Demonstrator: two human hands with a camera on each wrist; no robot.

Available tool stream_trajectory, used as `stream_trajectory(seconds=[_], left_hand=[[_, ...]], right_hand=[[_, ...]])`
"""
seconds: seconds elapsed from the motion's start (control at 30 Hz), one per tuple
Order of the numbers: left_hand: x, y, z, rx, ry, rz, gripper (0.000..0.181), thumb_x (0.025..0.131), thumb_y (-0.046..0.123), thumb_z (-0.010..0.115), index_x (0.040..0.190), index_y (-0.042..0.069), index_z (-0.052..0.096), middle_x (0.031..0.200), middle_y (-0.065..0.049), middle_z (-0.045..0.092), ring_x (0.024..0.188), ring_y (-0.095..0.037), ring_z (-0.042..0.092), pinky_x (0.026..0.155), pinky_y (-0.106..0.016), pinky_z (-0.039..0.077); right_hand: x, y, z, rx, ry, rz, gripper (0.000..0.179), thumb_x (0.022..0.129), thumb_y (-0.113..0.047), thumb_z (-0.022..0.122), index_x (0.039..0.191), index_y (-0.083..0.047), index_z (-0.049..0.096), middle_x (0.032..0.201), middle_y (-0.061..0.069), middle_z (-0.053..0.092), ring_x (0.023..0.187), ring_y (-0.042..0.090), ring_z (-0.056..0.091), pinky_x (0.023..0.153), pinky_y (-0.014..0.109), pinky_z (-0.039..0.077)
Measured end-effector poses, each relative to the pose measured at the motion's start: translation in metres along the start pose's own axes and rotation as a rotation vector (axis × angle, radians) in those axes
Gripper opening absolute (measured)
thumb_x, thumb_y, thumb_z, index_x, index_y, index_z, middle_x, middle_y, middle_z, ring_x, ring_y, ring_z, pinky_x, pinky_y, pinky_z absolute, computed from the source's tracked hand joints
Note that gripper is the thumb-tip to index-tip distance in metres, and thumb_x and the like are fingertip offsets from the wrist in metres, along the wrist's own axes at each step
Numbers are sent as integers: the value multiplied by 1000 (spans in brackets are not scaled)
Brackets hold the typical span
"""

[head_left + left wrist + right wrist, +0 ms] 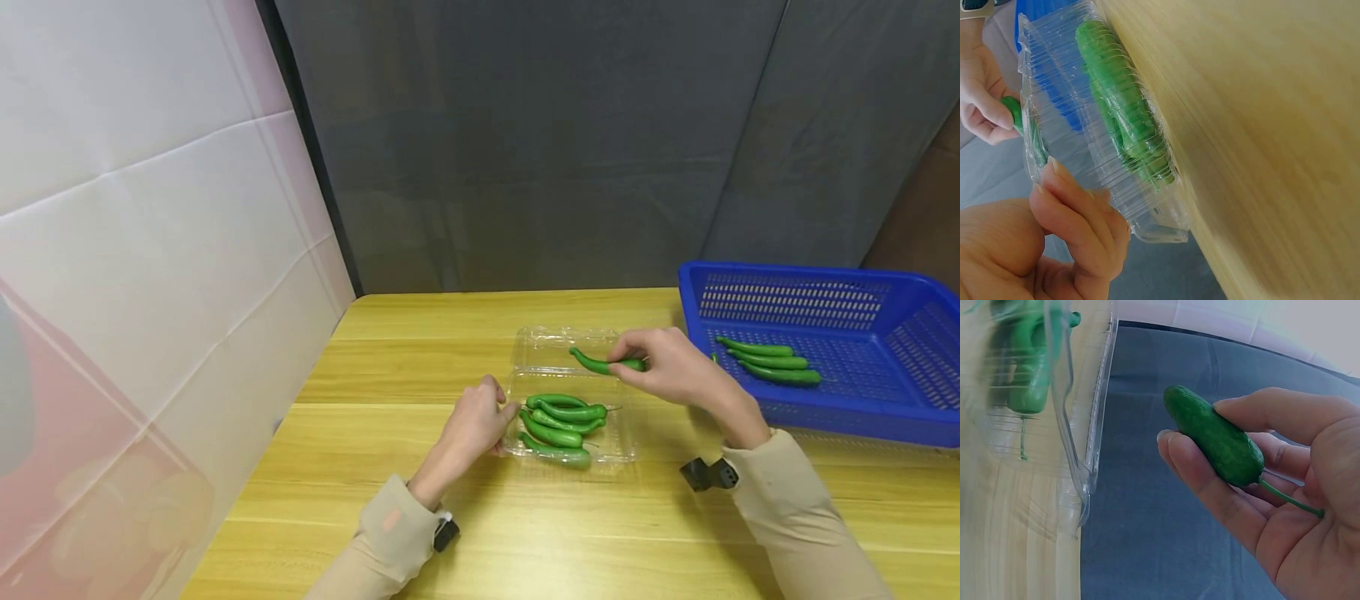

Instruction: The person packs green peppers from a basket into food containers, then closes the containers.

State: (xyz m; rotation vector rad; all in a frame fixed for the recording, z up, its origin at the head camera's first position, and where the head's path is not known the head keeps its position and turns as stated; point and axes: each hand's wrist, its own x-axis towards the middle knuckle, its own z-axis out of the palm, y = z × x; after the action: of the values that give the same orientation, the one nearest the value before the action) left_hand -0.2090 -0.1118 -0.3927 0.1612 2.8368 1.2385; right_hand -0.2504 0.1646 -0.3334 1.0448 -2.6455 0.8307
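My right hand (671,367) pinches a green chili pepper (1213,437) between thumb and fingers, its thin stem pointing back at the palm. This pepper hangs over the raised far half, the lid (542,357), of a clear plastic clamshell container (624,442). Several green chili peppers (555,435) lie side by side in the container's near half. At its left edge, my left hand (474,415) grips the rim with its fingertips. Through the ribbed clear wall, the heaped peppers (1125,106) show in the left wrist view.
A blue perforated basket (817,412) stands at the right of the wooden table (337,492), with several green peppers (776,362) inside. Behind the table hangs a dark grey cloth (525,150). A pale printed sheet (150,275) runs along the left side.
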Motion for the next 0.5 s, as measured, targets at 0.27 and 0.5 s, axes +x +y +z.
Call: stream_trajectory(seconds=[0.27, 0.5], left_hand=[[0, -1, 0, 2, 4, 9, 24, 100, 9, 64, 108, -11, 54, 63, -9, 59, 39, -14, 57, 42, -34, 58], [0, 0, 0, 1, 3, 11, 24, 100, 9, 64, 108, -11, 54, 63, -11, 59, 38, -13, 56, 42, -34, 58]], right_hand=[[2, 2, 7, 6, -31, -5, 4, 89, -9, 75, 92, -8, 73, 89, -2, 75, 83, 17, 72, 75, 39, 62], [3, 3, 13, 0, -34, -11, 5, 89, -9, 76, 92, -11, 73, 89, -2, 75, 84, 17, 73, 76, 41, 62]])
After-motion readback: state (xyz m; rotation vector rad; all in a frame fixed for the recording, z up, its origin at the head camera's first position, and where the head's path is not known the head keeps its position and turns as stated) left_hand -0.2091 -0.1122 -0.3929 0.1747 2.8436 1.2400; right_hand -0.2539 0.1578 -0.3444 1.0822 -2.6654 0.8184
